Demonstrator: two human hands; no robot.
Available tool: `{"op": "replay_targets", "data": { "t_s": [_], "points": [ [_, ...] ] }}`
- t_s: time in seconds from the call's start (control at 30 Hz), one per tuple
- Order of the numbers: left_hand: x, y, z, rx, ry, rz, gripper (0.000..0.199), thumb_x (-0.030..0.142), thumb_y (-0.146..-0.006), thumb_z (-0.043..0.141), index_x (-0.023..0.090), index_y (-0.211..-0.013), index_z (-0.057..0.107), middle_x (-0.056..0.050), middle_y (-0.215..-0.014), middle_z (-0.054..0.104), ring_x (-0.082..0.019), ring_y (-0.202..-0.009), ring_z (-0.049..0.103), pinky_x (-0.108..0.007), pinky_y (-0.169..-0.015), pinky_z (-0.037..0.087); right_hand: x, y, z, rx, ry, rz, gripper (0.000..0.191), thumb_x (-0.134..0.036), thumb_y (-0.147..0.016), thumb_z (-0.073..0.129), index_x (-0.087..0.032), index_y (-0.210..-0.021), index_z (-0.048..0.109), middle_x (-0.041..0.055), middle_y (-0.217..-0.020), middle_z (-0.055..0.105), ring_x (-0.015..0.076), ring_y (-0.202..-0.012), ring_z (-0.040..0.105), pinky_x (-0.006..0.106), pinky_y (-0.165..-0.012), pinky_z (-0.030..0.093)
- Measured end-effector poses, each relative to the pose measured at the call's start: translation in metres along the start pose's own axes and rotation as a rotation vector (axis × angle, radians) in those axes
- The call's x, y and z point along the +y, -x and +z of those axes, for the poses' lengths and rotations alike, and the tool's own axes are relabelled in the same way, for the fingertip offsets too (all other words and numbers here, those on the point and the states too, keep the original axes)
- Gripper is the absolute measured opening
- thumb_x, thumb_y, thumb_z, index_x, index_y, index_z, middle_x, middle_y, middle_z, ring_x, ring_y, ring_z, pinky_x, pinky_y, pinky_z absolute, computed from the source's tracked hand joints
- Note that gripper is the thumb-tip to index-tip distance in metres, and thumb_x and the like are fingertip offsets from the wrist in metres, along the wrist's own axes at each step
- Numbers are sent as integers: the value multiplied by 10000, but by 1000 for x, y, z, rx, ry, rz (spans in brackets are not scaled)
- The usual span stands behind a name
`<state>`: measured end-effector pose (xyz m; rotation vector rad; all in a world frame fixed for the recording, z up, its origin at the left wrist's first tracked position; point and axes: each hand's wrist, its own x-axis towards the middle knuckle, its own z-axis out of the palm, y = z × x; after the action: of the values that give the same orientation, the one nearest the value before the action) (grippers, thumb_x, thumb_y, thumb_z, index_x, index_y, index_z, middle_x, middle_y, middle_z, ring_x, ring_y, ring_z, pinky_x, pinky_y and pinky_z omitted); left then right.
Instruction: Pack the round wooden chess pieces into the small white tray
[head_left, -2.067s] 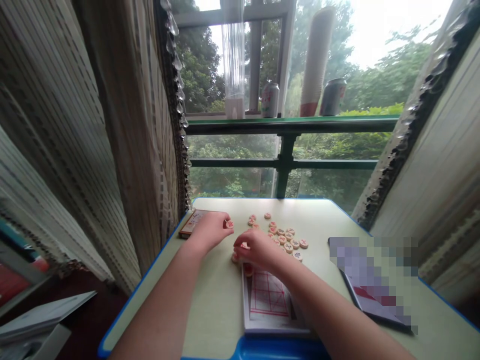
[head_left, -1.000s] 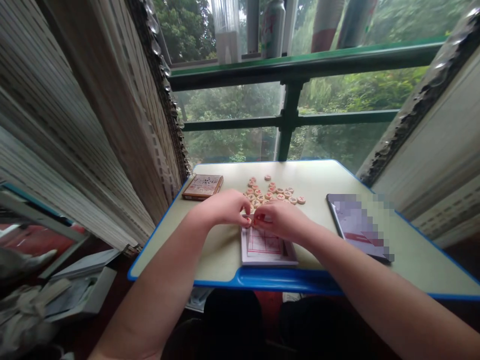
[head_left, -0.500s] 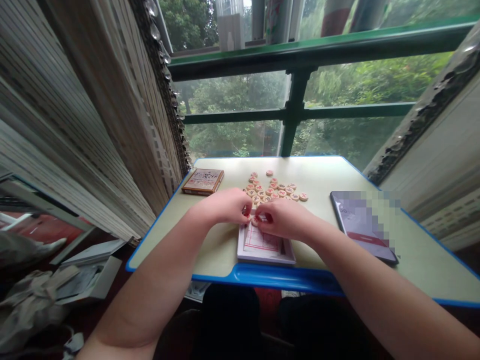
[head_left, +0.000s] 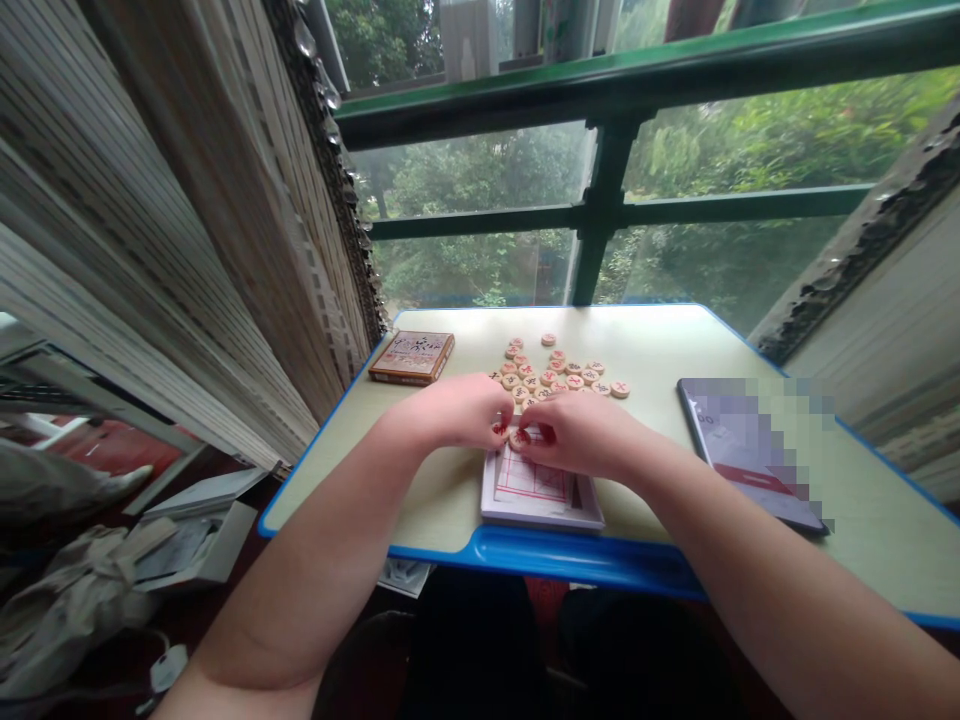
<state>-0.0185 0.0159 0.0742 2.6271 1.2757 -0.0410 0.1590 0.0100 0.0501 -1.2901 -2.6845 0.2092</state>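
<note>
Fingers, left hand [head_left: 474, 410]: thumb and forefinger pinch a red-marked left disc [head_left: 499, 431] by its edge.
Fingers, right hand [head_left: 589, 432]: curled, with the tips against a right disc [head_left: 517, 438]; whether they pinch it or only touch it cannot be determined.
Disc position: both discs sit close together at the far left corner of the shallow tray [head_left: 540, 520]; contact with the tray floor cannot be confirmed.
Tray contents: a sheet [head_left: 531, 484] printed with a red grid lies inside, partly covered by the right hand.
Loose discs [head_left: 574, 382]: grouped on the pale surface [head_left: 442, 510] beyond the hands, with red or dark characters on their upper faces.
Adjacent items: a decorated box [head_left: 412, 357] lies flat at the far left; a tablet [head_left: 701, 425] lies to the right, well apart from the discs.
Step in hand: judged to be two-handed positioning of discs at the tray corner.
Next move: appears to call for level alignment, light pressure and clearance between the fingertips before release.
</note>
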Motion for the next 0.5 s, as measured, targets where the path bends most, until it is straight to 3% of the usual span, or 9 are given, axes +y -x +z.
{"op": "replay_targets", "data": {
  "t_s": [0.2, 0.37, 0.5],
  "points": [
    [0, -1, 1, 2, 8, -9, 110, 240, -657, 590, 173, -697, 668, -22, -633, 630, -137, -567, 520, -251, -524, 325, 0, -3, 1, -14, 46, 30, 295, -476, -763, 584, -204, -776, 697, 76, -725, 663, 175, -613, 563, 261, -516, 302],
    [-5, 1, -6, 38, 35, -3, 186, 319, -670, 597, 167, -766, 643, -21, -701, 622, -137, -610, 515, -237, -543, 328, -3, -3, 0, 8, 54, 15, 260, -436, -782, 587, -214, -859, 698, 88, -796, 665, 224, -815, 584, 260, -588, 349],
    [-8, 3, -10, 49, 13, -44, 200, 322, -657, 609, 165, -775, 649, -34, -787, 613, -154, -696, 541, -241, -601, 360, -4, -4, 1, 38, 61, 13, 257, -437, -797, 580, -220, -872, 695, 81, -809, 662, 215, -815, 575, 260, -595, 351]
  ]
}}
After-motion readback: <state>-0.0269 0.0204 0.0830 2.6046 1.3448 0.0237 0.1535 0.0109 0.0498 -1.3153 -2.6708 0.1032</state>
